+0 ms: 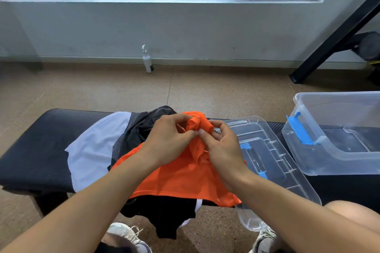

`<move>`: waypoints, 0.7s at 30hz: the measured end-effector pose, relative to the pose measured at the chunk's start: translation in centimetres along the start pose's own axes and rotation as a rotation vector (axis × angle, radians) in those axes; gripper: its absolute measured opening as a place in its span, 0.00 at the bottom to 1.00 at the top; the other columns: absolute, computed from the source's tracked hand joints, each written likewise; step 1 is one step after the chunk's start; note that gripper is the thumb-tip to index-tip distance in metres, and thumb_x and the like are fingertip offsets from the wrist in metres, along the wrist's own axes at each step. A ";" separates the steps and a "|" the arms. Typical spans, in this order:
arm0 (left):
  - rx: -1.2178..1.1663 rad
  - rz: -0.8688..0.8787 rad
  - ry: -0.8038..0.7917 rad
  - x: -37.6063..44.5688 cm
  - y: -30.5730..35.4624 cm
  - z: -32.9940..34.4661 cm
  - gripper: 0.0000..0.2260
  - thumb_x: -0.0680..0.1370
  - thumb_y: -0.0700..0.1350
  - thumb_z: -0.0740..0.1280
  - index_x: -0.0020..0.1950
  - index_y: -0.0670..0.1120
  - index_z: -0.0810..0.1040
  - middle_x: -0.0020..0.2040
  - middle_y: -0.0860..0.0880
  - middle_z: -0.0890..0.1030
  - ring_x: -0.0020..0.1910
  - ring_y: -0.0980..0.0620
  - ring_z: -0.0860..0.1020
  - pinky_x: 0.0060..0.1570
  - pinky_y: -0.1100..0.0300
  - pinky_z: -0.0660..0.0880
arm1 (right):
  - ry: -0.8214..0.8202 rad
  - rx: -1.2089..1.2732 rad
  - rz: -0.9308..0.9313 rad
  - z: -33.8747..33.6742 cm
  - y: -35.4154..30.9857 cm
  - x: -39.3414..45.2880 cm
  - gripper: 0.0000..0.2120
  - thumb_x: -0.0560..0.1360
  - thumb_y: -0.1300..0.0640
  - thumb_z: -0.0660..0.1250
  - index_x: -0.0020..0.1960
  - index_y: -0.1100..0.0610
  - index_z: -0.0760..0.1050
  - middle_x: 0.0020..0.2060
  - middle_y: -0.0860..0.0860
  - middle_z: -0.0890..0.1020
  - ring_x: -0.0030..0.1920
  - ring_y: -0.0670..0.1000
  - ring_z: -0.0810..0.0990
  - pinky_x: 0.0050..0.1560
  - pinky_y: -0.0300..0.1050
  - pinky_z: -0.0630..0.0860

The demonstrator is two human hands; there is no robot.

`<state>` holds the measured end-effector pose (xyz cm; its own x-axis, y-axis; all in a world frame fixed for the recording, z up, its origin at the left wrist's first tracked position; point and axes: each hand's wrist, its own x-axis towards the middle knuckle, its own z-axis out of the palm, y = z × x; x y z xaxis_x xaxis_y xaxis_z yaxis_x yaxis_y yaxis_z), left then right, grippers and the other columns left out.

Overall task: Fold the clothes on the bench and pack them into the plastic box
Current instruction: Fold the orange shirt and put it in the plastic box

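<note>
Pinching a bunched part of the orange garment, both hands meet over the middle of the bench: the left hand and the right hand have fingers curled into the cloth, thumbs nearly touching, the gathered lump raised just beyond the fingertips. The rest of the orange garment spreads flat toward the near edge of the bench, its lower hem reaching that edge. Under it lies a black garment, which shows toward the far edge and also hangs over the near edge toward the floor. A white garment lies to the left of the pile, one corner drooping over the near edge. Left of that, the bench pad is bare up to its rounded left end. To the right of the pile, touching the orange cloth, a clear lid with blue clips lies flat, its near corner overhanging the near edge. Further right, the plastic box stands open at the right end of the bench, beside the lid. Beyond the far edge is open floor up to the wall, where a white bottle stands.
</note>
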<state>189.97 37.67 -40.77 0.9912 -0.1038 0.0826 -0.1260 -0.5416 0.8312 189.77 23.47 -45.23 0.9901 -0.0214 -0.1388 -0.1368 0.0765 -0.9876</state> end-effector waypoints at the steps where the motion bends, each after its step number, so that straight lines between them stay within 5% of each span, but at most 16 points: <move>1: -0.011 0.022 -0.014 -0.2 0.3 0.0 0.10 0.70 0.47 0.68 0.47 0.56 0.85 0.39 0.56 0.84 0.34 0.58 0.78 0.40 0.60 0.77 | -0.018 -0.007 -0.006 -0.1 -0.2 -0.1 0.12 0.76 0.57 0.70 0.58 0.51 0.74 0.45 0.49 0.88 0.49 0.55 0.86 0.57 0.65 0.79; 5: -0.057 0.045 -0.111 -0.5 0.5 0.0 0.19 0.70 0.40 0.63 0.54 0.58 0.85 0.43 0.47 0.86 0.38 0.49 0.82 0.45 0.51 0.79 | -0.082 0.019 -0.025 -0.6 -1.3 -0.8 0.14 0.73 0.55 0.71 0.58 0.50 0.74 0.43 0.51 0.87 0.47 0.52 0.86 0.56 0.59 0.80; 7: -0.157 -0.004 -0.150 -0.3 0.0 0.0 0.22 0.73 0.39 0.62 0.62 0.56 0.83 0.51 0.45 0.86 0.51 0.50 0.84 0.53 0.46 0.81 | -0.067 0.019 -0.044 -0.7 -1.5 -1.0 0.19 0.70 0.54 0.76 0.58 0.50 0.74 0.46 0.52 0.87 0.48 0.51 0.86 0.54 0.53 0.81; 10: -0.330 -0.089 -0.163 -0.1 -0.2 0.3 0.23 0.77 0.28 0.57 0.66 0.45 0.79 0.52 0.47 0.86 0.50 0.48 0.85 0.52 0.53 0.82 | 0.009 -0.004 -0.080 -0.7 -1.8 -0.8 0.16 0.72 0.60 0.77 0.55 0.54 0.74 0.42 0.53 0.87 0.43 0.51 0.86 0.47 0.49 0.81; 13: -0.154 0.014 0.145 0.5 -0.6 -0.4 0.23 0.72 0.28 0.60 0.60 0.50 0.78 0.48 0.50 0.83 0.46 0.51 0.84 0.50 0.49 0.82 | 0.006 -0.064 -0.150 -1.0 -2.1 -0.5 0.09 0.75 0.61 0.74 0.50 0.53 0.75 0.40 0.54 0.86 0.40 0.50 0.83 0.46 0.54 0.79; 15: 0.111 0.154 0.201 1.3 -1.3 -1.8 0.27 0.70 0.33 0.65 0.65 0.55 0.73 0.59 0.54 0.79 0.59 0.55 0.78 0.61 0.54 0.76 | -0.091 -0.086 -0.187 -1.4 -3.0 -0.2 0.09 0.75 0.64 0.72 0.48 0.53 0.75 0.38 0.52 0.85 0.39 0.48 0.82 0.44 0.48 0.77; 18: 0.260 0.202 -0.134 2.3 -2.4 -3.7 0.30 0.68 0.46 0.71 0.69 0.61 0.72 0.73 0.57 0.69 0.76 0.55 0.61 0.73 0.58 0.60 | -0.376 -0.063 -0.185 -2.7 -5.3 0.3 0.11 0.75 0.71 0.69 0.47 0.57 0.73 0.34 0.48 0.81 0.37 0.45 0.78 0.40 0.37 0.75; 20: 0.191 0.167 -0.262 2.6 -2.7 -4.8 0.19 0.68 0.51 0.74 0.59 0.57 0.81 0.67 0.57 0.77 0.72 0.57 0.68 0.69 0.61 0.65 | -0.498 -0.025 -0.139 -3.7 -7.2 0.8 0.11 0.74 0.73 0.68 0.48 0.58 0.72 0.33 0.49 0.79 0.36 0.45 0.77 0.39 0.35 0.75; 21: 0.120 0.146 -0.256 2.6 -2.5 -5.1 0.14 0.69 0.49 0.75 0.53 0.53 0.84 0.58 0.56 0.82 0.62 0.57 0.77 0.61 0.61 0.72 | -0.514 -0.019 -0.126 -4.1 -7.9 1.1 0.11 0.74 0.72 0.67 0.48 0.58 0.72 0.34 0.49 0.79 0.36 0.45 0.77 0.39 0.35 0.75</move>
<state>193.03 43.04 -39.86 0.9215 -0.3860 0.0428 -0.2854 -0.5985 0.7485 191.81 18.75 -37.84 0.8863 0.4622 0.0297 -0.0117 0.0865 -0.9962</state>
